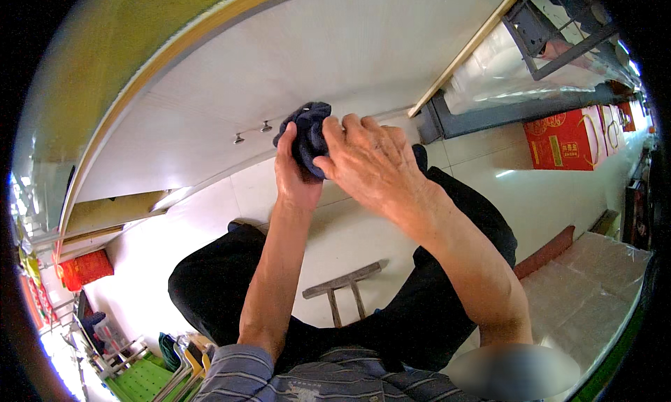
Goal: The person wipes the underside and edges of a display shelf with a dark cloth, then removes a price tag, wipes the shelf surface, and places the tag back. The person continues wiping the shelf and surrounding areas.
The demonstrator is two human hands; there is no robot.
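Note:
A crumpled dark navy cloth item [309, 132] is held up between my two hands, in front of a pale cabinet front [314, 50]. My left hand [296, 166] supports it from below and the left, with the thumb pressed along its side. From the right, my right hand [372, 163] grips its edge, thumb and index finger against the fabric. What kind of cloth item it is, I cannot tell from the bunched folds. Two small metal knobs [252, 132] on the cabinet are just left of the cloth.
A wooden stool or frame part [343, 281] shows between my knees on the tiled floor. Red gift boxes [561, 140] stand at right, near a dark metal rack [545, 50]. A wrapped stack [582, 286] lies lower right; a green crate [139, 378] with hangers is lower left.

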